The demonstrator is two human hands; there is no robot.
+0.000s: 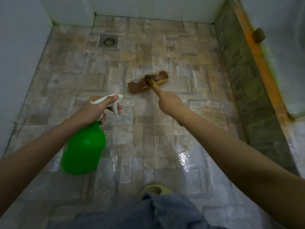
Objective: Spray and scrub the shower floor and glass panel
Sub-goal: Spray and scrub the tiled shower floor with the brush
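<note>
A small pale patch on the brown scrubbing brush head (pixel 148 81) may be a label, but it is too blurred to read.

The left hand (pixel 94 109) has a clenched grip on the neck of the bright green, round-shouldered plastic spray bottle (pixel 84 149). Its fingers (pixel 119 107) are curled around the white plastic trigger head (pixel 107 100), whose nozzle points forward over the floor. The bottle hangs in the air, tilted, with its smooth, glossy base towards the camera.

The right hand (pixel 170 103) has a closed grip on the yellowish handle (pixel 156 87) of the brush, and the arm is stretched forward. The long, flat-topped brush head lies slantwise on the shower floor (pixel 115 63), near the middle and just beside a grout line.

The floor is made of beige and grey stone-patterned tiles, and it is wet and shiny near the person. A square metal drain grate (pixel 108 41) with radial slots is set into it at the far left.

To the right, a low curb of dark grey-green tiles (pixel 244 76) carries a rusty orange strip (pixel 259 60). Above the strip rises the pale, cloudy glass panel (pixel 283 63). Plain white wall tiles (pixel 148 7) close off the back.

At the bottom are a blue denim trouser leg (pixel 156 212) and a yellow-green slipper (pixel 155 190).
</note>
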